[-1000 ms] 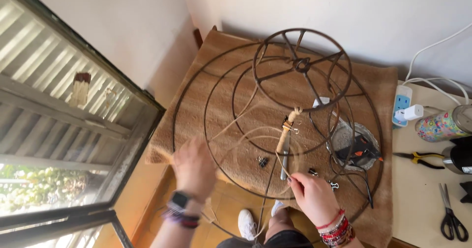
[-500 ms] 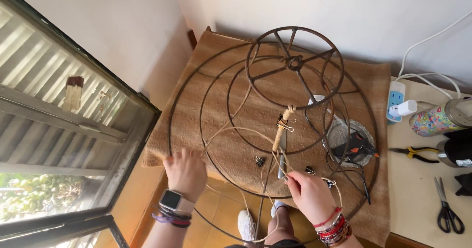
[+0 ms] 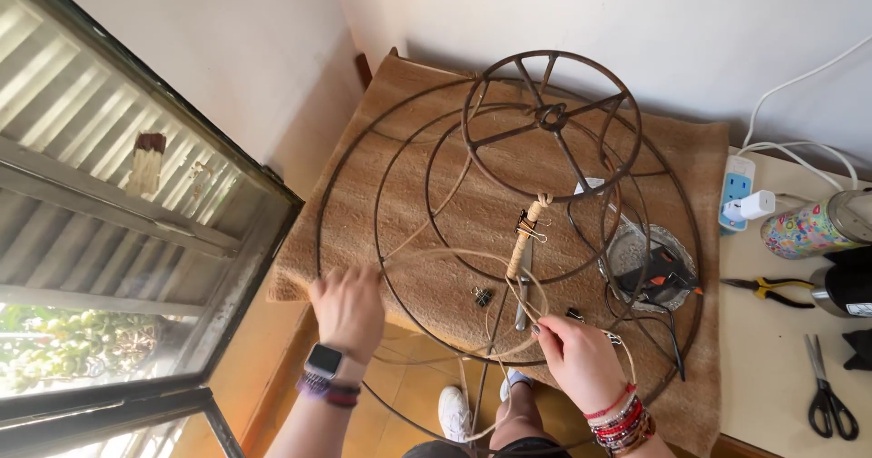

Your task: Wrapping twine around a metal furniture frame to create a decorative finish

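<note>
Natural cord (image 3: 472, 258): a thin, pale, flexible strand that loops loosely through the lower half of the wire lampshade frame (image 3: 509, 231), which stands on the brown woven mat (image 3: 400, 149) directly ahead of the person.

Right hand (image 3: 577, 363): the fingers (image 3: 542, 329) are pinched closed on the cord near the lower end of one vertical strut. Left hand (image 3: 350, 308): it is blurred; the fingers appear curled over the outer ring of the frame where the cord passes, but whether they grip cord, ring or both cannot be determined.

Progress, as judged from the frame: one short section of strut (image 3: 522, 240) is wrapped, forming a tight, ribbed, tan sleeve with a knotted top. A binder clip (image 3: 533, 229) clamps the wrap near its upper end. The remaining struts, the concentric rings and the spoked top ring (image 3: 552, 124) are bare, so most of the covering is not yet done.

Materials:
- Frame: thin round wire, dark and rusty, conical in form, with circular rings joined by straight struts.
- Mat: coarse, fibrous weave.
- Loose binder clips (image 3: 483, 296): black metal, lying on the mat inside the frame.
- Glue gun (image 3: 661, 272): black and orange plastic, resting on a crinkled foil dish.
- Bench (image 3: 772, 376), to the right: smooth, pale surface carrying pliers (image 3: 772, 292) and scissors (image 3: 831, 402).
</note>
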